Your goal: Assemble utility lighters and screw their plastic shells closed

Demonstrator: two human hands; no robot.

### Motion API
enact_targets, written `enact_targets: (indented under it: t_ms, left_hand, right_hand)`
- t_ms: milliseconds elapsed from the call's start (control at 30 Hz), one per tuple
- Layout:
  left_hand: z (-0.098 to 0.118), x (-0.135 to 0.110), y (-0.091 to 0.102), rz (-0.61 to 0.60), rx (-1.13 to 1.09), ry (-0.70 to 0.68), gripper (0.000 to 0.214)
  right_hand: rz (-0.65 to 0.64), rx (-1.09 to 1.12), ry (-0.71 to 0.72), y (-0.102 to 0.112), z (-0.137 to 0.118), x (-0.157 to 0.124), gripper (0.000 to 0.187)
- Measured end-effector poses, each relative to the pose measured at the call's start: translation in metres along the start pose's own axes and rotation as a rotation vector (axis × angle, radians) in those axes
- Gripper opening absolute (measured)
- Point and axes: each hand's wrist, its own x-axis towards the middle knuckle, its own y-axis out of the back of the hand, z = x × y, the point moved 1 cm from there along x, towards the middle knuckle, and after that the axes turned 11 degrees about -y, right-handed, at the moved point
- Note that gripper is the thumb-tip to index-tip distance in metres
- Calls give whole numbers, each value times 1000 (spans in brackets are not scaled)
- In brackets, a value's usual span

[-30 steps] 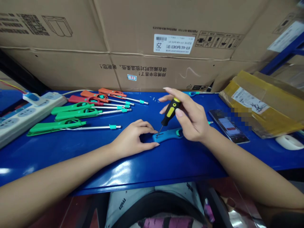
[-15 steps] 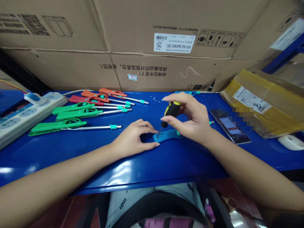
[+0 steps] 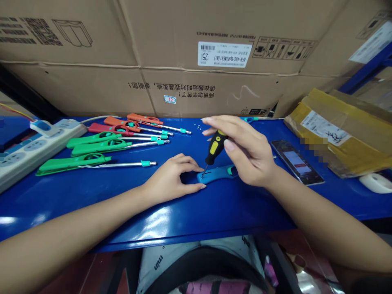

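Note:
A blue long-necked lighter (image 3: 217, 173) lies on the blue table (image 3: 92, 196) in the middle. My left hand (image 3: 171, 177) rests on the table with thumb and forefinger curled round the lighter's left end, pinning it. My right hand (image 3: 248, 153) grips a small black-and-yellow screwdriver (image 3: 213, 150) by the handle, fingers partly spread over its top. The screwdriver's tip stands on the lighter's left end.
Several green, red and orange lighters (image 3: 107, 145) lie in a row at the left. A white power strip (image 3: 33, 143) sits far left. A phone (image 3: 295, 161), a yellow-taped parcel (image 3: 339, 130) and a tape roll (image 3: 376, 182) lie right. Cardboard boxes (image 3: 183, 53) wall the back.
My right hand has turned the screwdriver handle between its fingers, the grip shifting around it while the tip stays on the blue lighter. My left hand has not moved.

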Motion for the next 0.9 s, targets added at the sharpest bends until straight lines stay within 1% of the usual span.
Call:
enact_targets:
  t_ms: [33,67,167,233,300,400,433,567,600,667,733,767,800,900]
  left_hand:
    - [0,0,0,-1,2,0,29]
    - [0,0,0,-1,5,0,29]
    - [0,0,-1,6,11,4,29]
    - [0,0,-1,9,9,5,29]
    - [0,0,0,7,4,2,28]
    - [-1,-1,-1,8,5,-8,29]
    - [-1,-1,-1,12,8,-13,29]
    - [-1,-2,-1,35,20,-28,30]
    - [-1,-1,-1,36,18,-29,30]
    - [-1,-1,-1,26,13,-24,29]
    - [-1,-1,-1,10,15,-15,30]
    - [-1,-1,-1,9,19,-12,30]
    - [-1,-1,-1,9,24,-10,30]
    - [-2,-2,-2,18,26,-12,31]
  right_hand:
    - [-23,31,-19,0,0,0,38]
    - [-16,47,-31,0,0,0,36]
    - [104,-34,-3,0,0,-1,29]
    - [142,-111,45,0,1,-1,30]
    - [97,-114,47,0,1,-2,34]
    - [12,-45,-11,-1,1,-2,41]
    - [12,-38,-11,-1,1,-2,40]
    - [114,-96,75,1,0,0,35]
    - [103,-101,75,1,-1,0,35]
    - [13,-60,31,1,-3,1,38]
    - [-84,30,-33,0,-4,0,42]
    - [-97,69,-58,-1,-3,0,42]
    - [-82,93,-79,-2,-2,-1,41]
    - [37,78,-121,-4,0,-3,38]
